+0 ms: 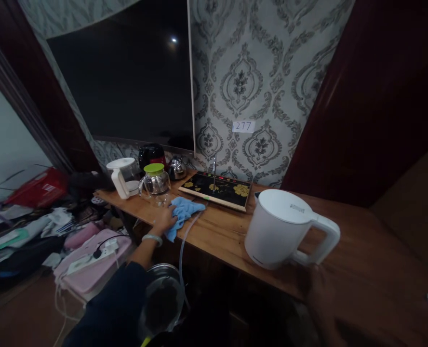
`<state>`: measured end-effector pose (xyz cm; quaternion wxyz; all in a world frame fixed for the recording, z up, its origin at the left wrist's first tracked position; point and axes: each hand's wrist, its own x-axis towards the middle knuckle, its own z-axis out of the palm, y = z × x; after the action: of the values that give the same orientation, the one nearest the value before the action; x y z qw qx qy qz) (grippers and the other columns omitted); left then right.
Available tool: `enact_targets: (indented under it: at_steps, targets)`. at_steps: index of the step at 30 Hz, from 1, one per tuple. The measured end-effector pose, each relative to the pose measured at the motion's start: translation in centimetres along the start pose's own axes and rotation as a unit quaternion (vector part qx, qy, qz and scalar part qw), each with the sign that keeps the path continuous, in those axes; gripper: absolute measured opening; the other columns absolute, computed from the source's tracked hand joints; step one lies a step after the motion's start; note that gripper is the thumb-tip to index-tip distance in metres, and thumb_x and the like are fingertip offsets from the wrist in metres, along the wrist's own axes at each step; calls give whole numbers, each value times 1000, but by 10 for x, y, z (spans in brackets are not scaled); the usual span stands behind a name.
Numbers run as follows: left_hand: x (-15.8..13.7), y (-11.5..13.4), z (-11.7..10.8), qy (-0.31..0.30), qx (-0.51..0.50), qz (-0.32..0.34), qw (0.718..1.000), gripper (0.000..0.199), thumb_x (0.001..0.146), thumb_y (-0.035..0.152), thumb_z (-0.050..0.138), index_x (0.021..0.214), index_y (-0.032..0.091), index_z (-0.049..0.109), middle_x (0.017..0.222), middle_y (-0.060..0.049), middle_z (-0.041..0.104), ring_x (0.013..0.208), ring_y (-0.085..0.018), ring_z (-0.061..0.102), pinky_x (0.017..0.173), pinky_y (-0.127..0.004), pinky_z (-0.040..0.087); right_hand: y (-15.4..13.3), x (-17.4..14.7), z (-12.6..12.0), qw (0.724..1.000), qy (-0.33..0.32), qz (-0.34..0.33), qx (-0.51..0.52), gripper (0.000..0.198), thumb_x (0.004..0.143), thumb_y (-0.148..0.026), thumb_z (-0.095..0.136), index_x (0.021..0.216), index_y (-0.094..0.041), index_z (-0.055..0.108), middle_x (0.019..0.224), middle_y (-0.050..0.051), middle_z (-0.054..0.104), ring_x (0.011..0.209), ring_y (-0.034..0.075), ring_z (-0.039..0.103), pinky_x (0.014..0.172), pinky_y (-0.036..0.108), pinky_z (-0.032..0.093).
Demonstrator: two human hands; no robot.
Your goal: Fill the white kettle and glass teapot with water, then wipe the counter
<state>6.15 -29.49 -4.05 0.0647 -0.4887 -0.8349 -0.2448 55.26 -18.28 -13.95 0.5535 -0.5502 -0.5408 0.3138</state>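
My left hand (164, 219), with a pale bangle at the wrist, grips a crumpled blue cloth (183, 212) on the wooden tabletop (221, 231). Just behind that hand is a glass pot (156, 185) with a green lid. A large white electric kettle (277, 231) stands upright with its lid on and its handle to the right. My right hand (320, 286) is dim and blurred at the lower end of the kettle's handle; its fingers are too dark to tell whether they hold it.
A black tea stove panel (217, 188) with gold flowers and a thin tap lies at the back. A clear hose (182, 255) drops towards a metal bucket (163, 299). A white blender-like jug (122, 178) and a steel kettle (177, 167) stand left. A power strip (94, 258) lies on a pink box.
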Motion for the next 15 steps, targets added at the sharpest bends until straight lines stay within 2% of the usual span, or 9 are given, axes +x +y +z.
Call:
enact_targets:
  at_steps: [3,5,8,10,13,15]
  targets:
    - [-8,-8,-18,12,-17,11,1000,33,69,20,64,102,18,69,106,-9,69,98,-26,64,88,-41,54,-13,-2,0,1000,17,24,6,79,76,-82,44,106,-13,67,110,15,68,109,35,57,99,50,41]
    - [-9,-5,-27,25,-31,27,999,29,70,21,64,98,20,69,99,-7,70,95,-26,65,86,-42,55,-20,-3,0,999,15,27,12,79,76,-82,43,106,-13,67,112,15,68,111,34,57,100,49,41]
    - [-7,14,-31,69,-58,47,995,29,73,22,61,101,20,70,102,-6,70,101,-26,63,92,-42,53,-25,-4,0,999,-1,35,27,79,75,-81,44,107,-13,66,114,16,68,112,34,58,101,49,41]
    - [-7,35,-24,78,-71,63,992,33,73,22,60,105,20,70,111,-7,67,109,-27,61,98,-42,51,-26,-4,1,999,-3,38,38,79,74,-81,45,107,-12,66,114,16,68,111,34,58,100,49,41]
    - [-18,71,-1,-4,-50,80,996,36,69,21,66,104,19,72,129,-10,61,119,-30,56,105,-43,46,-26,-4,2,999,6,31,42,80,74,-81,45,107,-12,67,115,17,69,112,34,59,101,48,41]
    - [-29,88,14,-55,-3,57,997,37,69,22,67,106,18,71,132,-14,59,121,-34,54,104,-48,44,-26,-3,3,999,11,38,37,82,73,-82,46,108,-11,67,118,18,68,114,35,58,102,47,41]
